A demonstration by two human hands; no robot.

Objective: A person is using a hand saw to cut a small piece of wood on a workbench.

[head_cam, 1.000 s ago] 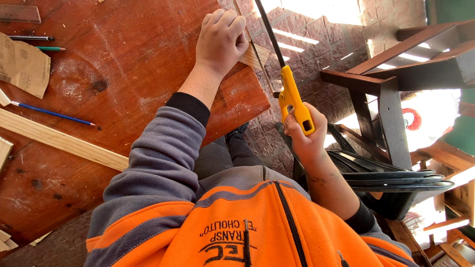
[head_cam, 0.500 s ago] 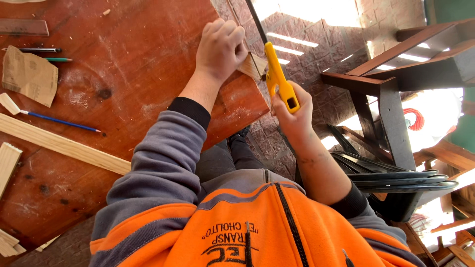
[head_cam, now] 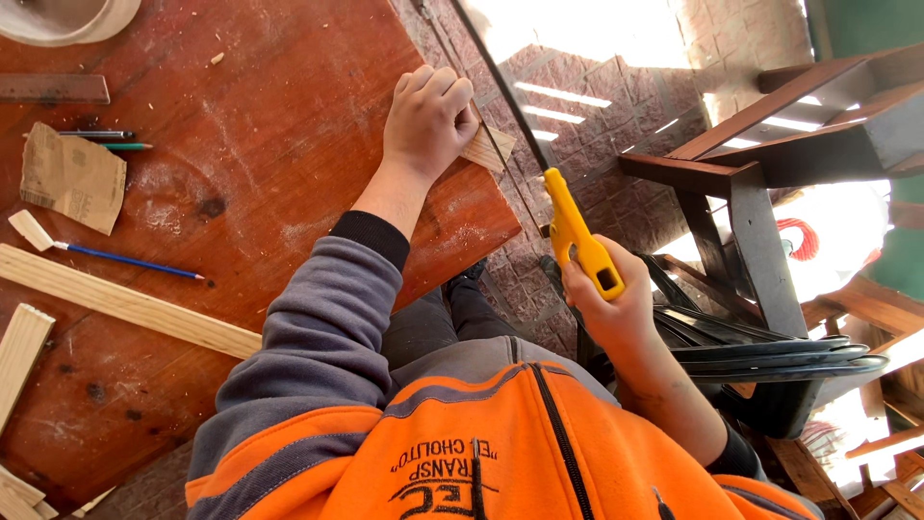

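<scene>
On the red wooden table (head_cam: 241, 144), a scrap of sandpaper (head_cam: 72, 178) lies far left, a blue pen (head_cam: 130, 261) below it, then a long wood strip (head_cam: 125, 303). At the table's right edge the left hand (head_cam: 428, 120) is curled, pressing down a small wood piece (head_cam: 489, 147). Off the table, the right hand (head_cam: 606, 308) is closed round a yellow-handled saw (head_cam: 577, 236).

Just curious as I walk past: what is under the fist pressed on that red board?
Under the left hand a pale wood strip pokes out over the red board's edge. The rest of the strip is covered by the hand.
</scene>
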